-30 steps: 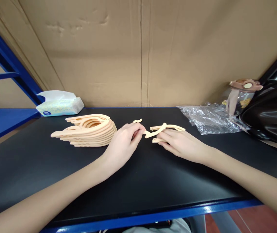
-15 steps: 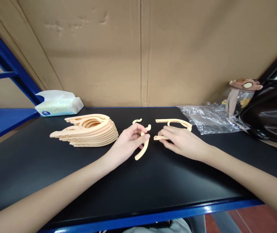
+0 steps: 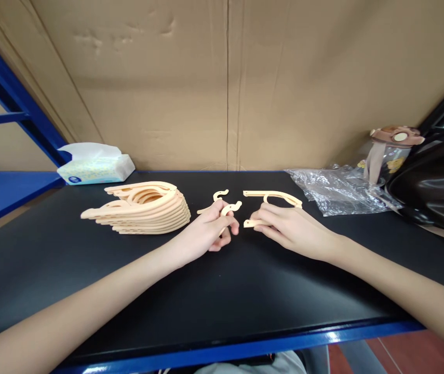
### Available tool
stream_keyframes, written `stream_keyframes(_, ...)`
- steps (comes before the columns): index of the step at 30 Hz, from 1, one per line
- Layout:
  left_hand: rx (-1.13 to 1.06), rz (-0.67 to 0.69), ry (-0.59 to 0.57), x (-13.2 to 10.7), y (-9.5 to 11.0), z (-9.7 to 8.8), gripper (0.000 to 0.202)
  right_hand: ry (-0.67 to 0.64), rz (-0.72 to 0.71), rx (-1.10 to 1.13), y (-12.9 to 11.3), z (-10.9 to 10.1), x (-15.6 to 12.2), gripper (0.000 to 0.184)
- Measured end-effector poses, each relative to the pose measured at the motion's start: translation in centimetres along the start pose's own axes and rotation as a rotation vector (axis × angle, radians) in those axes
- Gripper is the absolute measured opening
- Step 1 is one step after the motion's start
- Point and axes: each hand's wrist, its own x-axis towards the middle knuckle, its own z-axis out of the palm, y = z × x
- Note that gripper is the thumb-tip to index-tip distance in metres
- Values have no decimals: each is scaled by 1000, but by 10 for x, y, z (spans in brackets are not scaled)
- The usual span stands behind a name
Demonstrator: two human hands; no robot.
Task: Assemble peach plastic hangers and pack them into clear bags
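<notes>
My left hand [image 3: 213, 228] is closed around a cream plastic hanger hook [image 3: 231, 208], whose curved tip points right past the thumb. Most of its shank is hidden by my fingers. Just behind lies a second hook-shaped piece [image 3: 220, 194], partly covered by the hand. A straight cream end shows left of my knuckles; I cannot tell which piece it belongs to. My right hand [image 3: 290, 228] grips a cream folding hanger arm piece [image 3: 280, 194] low over the table. One end with a small hole sticks out left of the fingers, and the far arm shows behind them.
A stack of several cream folding hangers [image 3: 151, 210] lies to the left on the black table [image 3: 214, 306]. Behind it is a tissue pack [image 3: 96, 165]. At right are crumpled clear plastic [image 3: 334, 192], a drink bottle [image 3: 391, 150] and a black bag [image 3: 435, 182].
My left hand has turned the hook, so its shank no longer points down toward me and is mostly covered. The right hand and hanger piece have shifted slightly left.
</notes>
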Motion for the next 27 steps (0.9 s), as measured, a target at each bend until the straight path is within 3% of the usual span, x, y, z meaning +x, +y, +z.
stream_keyframes(4, 538, 145, 101, -5, 3, -2, 21, 20, -3, -6, 1, 0, 0, 27)
stream_keyframes(7, 765, 159, 79, -8, 5, -4, 35, 25, 4, 60, 0, -1, 0, 26)
stream_keyframes(19, 770, 256, -125, -6, 3, -5, 28, 47, 50, 415, -2, 1, -1, 16)
stream_keyframes(27, 744, 311, -134, -5, 1, -3, 33, 88, 58, 454, -5, 0, -3, 16)
